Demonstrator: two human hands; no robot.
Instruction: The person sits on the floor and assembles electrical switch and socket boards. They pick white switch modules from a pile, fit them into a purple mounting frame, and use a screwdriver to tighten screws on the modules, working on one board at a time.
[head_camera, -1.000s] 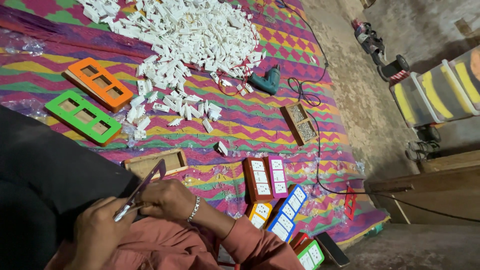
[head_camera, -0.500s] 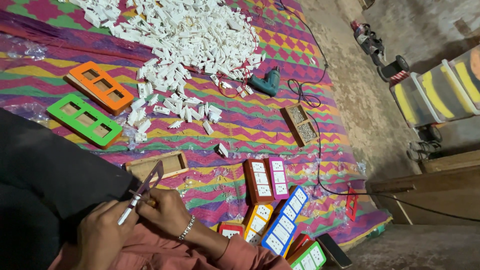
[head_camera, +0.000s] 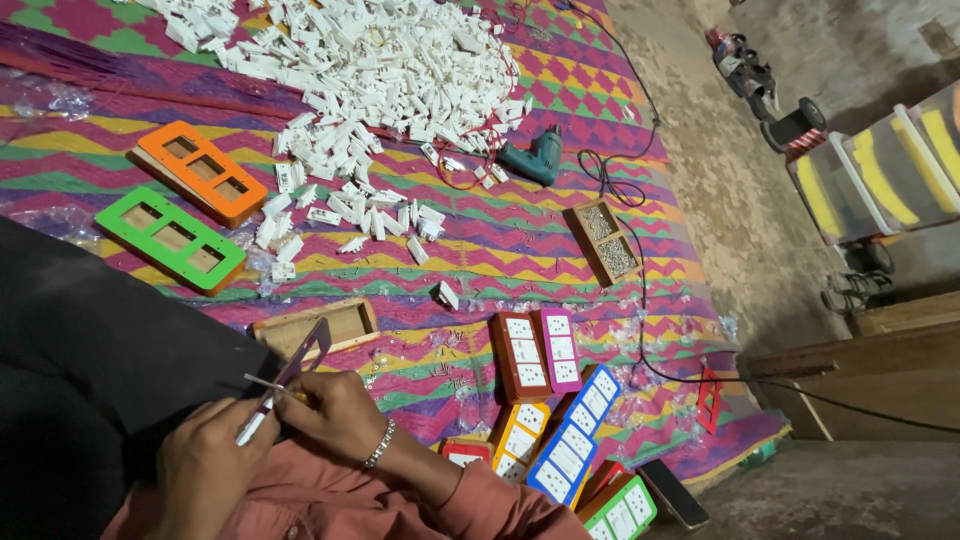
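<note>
Person is sitting on the mat (head_camera: 700, 290) at the near left edge, both hands working close together over the lap. The right hand (head_camera: 335, 410), the one with the bracelet, is pinching a thin purple frame (head_camera: 308, 348) by its lower end, fingers pressed together on it so it's sticking up and tilting toward the far side. The left hand (head_camera: 205, 465) is closed around a small white-handled tool (head_camera: 254, 424), with the tip pointing in at the bottom of the frame. I can't tell whether the tip is actually touching it; that spot is too small and half hidden by fingers.

My read: they're fitting or fastening something on that frame right now, mid-step rather than finishing. Anything after this is calling for a steady pinch on the frame and the tool tip lined up dead on, since the piece is thin and being held in the air, not resting on anything.

Just beyond the hands a wooden box (head_camera: 318, 328) is lying on the mat. Farther off, a green frame (head_camera: 172, 238) and an orange frame (head_camera: 205, 172) are lying side by side, next to a big pile of white parts (head_camera: 380, 70). A teal drill (head_camera: 532, 160) and a screw tray (head_camera: 605, 240) are sitting to the right, and colourful finished boards (head_camera: 540, 350) are lying near right.
</note>
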